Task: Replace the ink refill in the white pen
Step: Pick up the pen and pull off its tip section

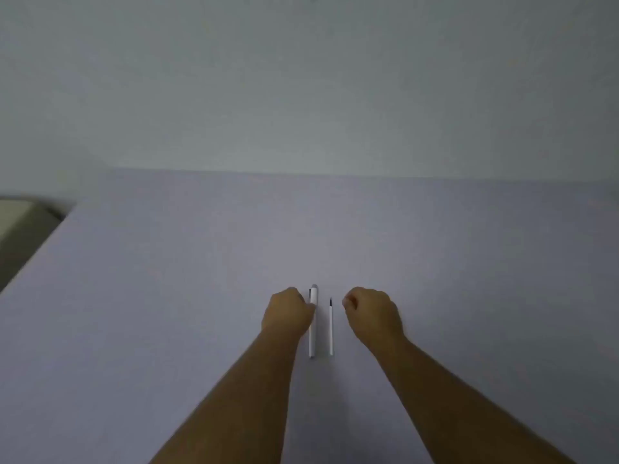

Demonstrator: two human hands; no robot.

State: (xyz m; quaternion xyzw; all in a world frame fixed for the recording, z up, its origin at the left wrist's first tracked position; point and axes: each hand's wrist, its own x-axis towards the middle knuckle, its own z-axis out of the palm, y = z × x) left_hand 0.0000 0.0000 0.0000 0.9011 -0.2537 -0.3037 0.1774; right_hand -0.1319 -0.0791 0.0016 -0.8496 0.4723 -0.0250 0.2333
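The white pen (313, 329) lies on the pale table (167, 296), pointing away from me, its capped end with a dark clip farthest from me. A thin white ink refill (331, 329) with a dark tip lies parallel to it, just to the right. My left hand (288, 312) rests at the pen's left side with curled fingers touching its upper part; whether it grips the pen is unclear. My right hand (373, 314) is curled into a loose fist to the right of the refill, apart from it, holding nothing that I can see.
A plain grey wall (301, 78) rises behind the table's far edge. The table's left edge runs diagonally at the left, with a dim floor and a pale object (16, 212) beyond it.
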